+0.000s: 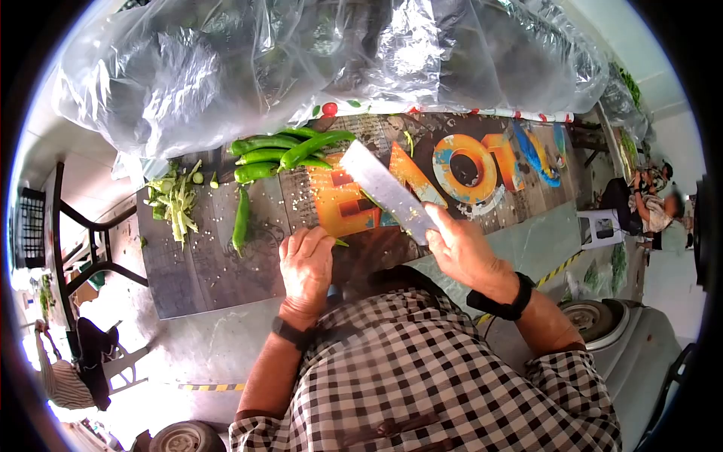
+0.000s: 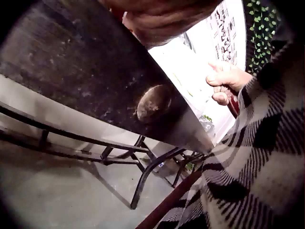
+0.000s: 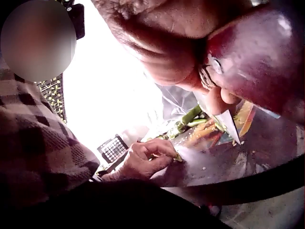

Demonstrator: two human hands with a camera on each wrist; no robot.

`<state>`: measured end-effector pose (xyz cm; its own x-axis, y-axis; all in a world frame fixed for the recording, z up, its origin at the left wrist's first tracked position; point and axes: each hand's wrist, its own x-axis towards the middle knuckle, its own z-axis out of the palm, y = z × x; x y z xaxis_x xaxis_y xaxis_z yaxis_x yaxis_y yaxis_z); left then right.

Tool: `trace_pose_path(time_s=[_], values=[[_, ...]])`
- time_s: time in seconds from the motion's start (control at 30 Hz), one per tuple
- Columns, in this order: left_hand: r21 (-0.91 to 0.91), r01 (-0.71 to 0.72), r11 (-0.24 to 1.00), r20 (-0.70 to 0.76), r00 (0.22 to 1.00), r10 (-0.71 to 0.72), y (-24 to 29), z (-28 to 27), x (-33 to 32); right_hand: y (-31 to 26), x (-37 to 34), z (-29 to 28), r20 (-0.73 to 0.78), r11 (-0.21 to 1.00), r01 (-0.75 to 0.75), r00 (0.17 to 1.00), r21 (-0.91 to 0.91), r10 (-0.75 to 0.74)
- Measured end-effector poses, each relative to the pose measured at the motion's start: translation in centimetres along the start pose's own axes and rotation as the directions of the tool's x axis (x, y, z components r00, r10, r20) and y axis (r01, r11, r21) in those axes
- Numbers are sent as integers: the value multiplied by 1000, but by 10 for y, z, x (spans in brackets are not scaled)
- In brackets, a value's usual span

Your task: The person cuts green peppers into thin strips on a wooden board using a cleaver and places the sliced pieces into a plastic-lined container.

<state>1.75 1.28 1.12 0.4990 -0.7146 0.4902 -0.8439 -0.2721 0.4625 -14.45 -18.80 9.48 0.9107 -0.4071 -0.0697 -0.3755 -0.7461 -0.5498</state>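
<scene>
My right hand (image 1: 468,255) grips a cleaver (image 1: 388,188), its broad blade slanting up and left over the painted letters on the table. In the right wrist view the cleaver's dark red handle (image 3: 259,55) fills the upper right. My left hand (image 1: 306,264), near the table's front edge, pinches a small green pepper piece (image 1: 341,242), mostly hidden by the fingers. One whole green chili pepper (image 1: 241,220) lies left of that hand. Behind it several more green peppers (image 1: 260,156) lie in a heap. Further left sits a pile of pale green cut pepper pieces (image 1: 178,207).
Clear plastic sheeting (image 1: 226,75) covers a bulky load along the table's far side. Pale seeds are scattered over the dark table (image 1: 203,279). A black metal frame (image 1: 94,226) stands at the left; a pale stool (image 1: 602,228) and a seated person (image 1: 663,207) are at the right.
</scene>
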Motion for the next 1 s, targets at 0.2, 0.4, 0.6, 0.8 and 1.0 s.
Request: trace_pose_path(time_s=[0.2, 0.4, 0.6, 0.8, 1.0], values=[[-69, 61, 996, 7, 998, -61, -3, 4, -11, -23, -2, 21, 112, 991, 97, 988, 89, -107], [19, 17, 1000, -22, 1000, -17, -5, 5, -8, -32, 0, 26, 117, 985, 157, 979, 68, -164], [-47, 60, 997, -27, 998, -61, -2, 3, -8, -40, 3, 23, 169, 984, 172, 970, 39, -176], [-63, 70, 996, -38, 997, -73, -1, 2, -6, -39, 7, 23, 187, 981, 189, 963, 45, -194], [-61, 71, 996, -18, 997, -73, -1, 1, -5, -44, 4, 24, 205, 972, 228, 955, -59, -212]])
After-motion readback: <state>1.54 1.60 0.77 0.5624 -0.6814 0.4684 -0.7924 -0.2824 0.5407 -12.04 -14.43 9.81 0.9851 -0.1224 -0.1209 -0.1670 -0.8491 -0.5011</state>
